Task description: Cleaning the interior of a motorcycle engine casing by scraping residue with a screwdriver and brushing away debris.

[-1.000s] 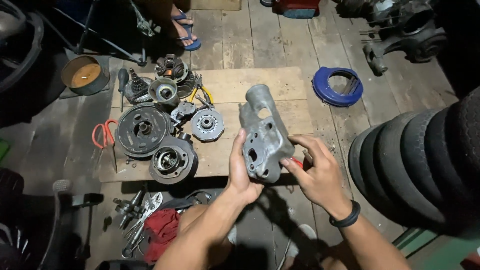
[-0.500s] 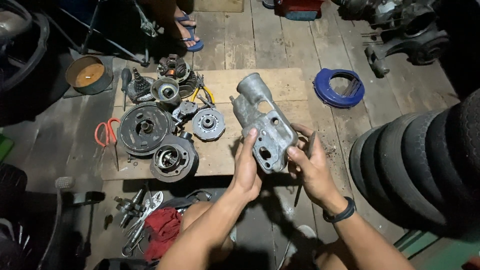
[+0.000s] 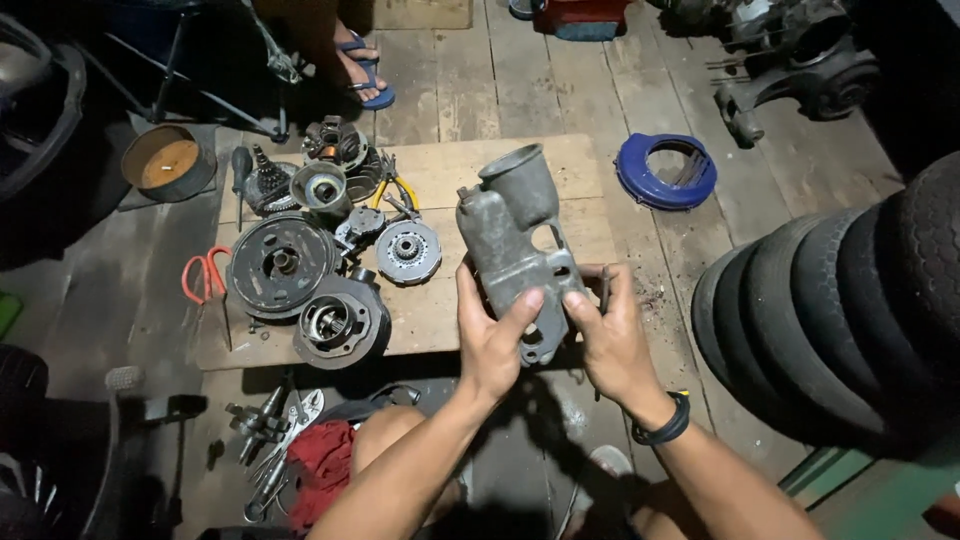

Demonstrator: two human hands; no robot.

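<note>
Wooden board (image 3: 440,175) below w/ engine parts left of my fingers. Left hand (image 3: 492,335) & right hand (image 3: 610,335) both clamp the grey metal casting (image 3: 515,245), thumbs pressed on its face.

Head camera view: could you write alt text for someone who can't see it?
Two bare hands, left hand and right hand, hold up a grey cast-metal engine housing over a wooden board on a plank floor. Dismantled engine parts, among them a round drum plate and a small gear, lie on the board; stacked tyres stand at right.
</note>
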